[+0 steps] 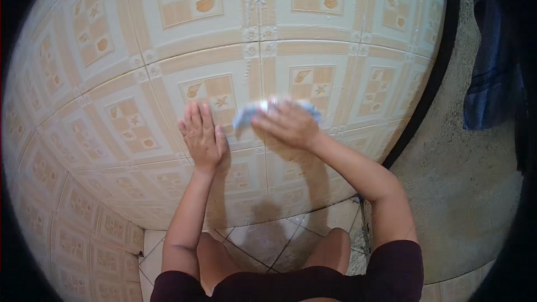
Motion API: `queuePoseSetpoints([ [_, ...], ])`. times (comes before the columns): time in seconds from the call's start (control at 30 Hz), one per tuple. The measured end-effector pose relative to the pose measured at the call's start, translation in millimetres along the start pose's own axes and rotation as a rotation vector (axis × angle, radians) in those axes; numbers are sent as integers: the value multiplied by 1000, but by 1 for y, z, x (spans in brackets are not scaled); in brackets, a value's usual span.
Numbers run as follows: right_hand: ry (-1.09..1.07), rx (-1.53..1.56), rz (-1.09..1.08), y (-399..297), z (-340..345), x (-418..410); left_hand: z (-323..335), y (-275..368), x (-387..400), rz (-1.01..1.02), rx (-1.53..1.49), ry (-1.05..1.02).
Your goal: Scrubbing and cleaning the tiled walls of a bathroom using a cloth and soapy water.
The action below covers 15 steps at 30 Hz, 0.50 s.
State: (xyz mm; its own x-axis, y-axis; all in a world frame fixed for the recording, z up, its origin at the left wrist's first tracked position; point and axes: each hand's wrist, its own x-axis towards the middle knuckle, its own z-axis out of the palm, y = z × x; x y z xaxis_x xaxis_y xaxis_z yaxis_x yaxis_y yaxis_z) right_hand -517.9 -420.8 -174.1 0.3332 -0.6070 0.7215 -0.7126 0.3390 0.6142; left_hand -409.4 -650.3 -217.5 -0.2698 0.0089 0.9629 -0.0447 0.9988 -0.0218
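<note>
My left hand (203, 140) rests on the tiled wall (218, 56), palm against it and holding nothing. To its right, my right hand (289, 123) presses a light blue-grey cloth (246, 116) to the same wall. Motion blurs the cloth and my fingertips, and part of the cloth is hidden under the hand. The tiles bear shell and starfish patterns in orange and cream. Wet streaks with whitish drops (251, 4) run down the wall above my hands.
A dark edge strip (423, 105) borders the wall on the right. Beyond it are a rough grey surface (453, 193) and a hanging blue cloth (488, 92). Another tiled wall (79, 235) meets this one at the left. Floor tiles (264, 243) lie below, between my knees.
</note>
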Motion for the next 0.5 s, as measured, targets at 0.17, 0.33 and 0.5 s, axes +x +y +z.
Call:
queuePoseSetpoints([
  [0.17,-100,15,-120,53,-29,-53,-16,-37,-12,-40,59,34],
  [0.33,278,-205,297,81,-33,60,-12,-54,-19,-30,74,47],
  [0.5,157,-17,144,5,12,112,-11,-55,-20,-36,78,59],
])
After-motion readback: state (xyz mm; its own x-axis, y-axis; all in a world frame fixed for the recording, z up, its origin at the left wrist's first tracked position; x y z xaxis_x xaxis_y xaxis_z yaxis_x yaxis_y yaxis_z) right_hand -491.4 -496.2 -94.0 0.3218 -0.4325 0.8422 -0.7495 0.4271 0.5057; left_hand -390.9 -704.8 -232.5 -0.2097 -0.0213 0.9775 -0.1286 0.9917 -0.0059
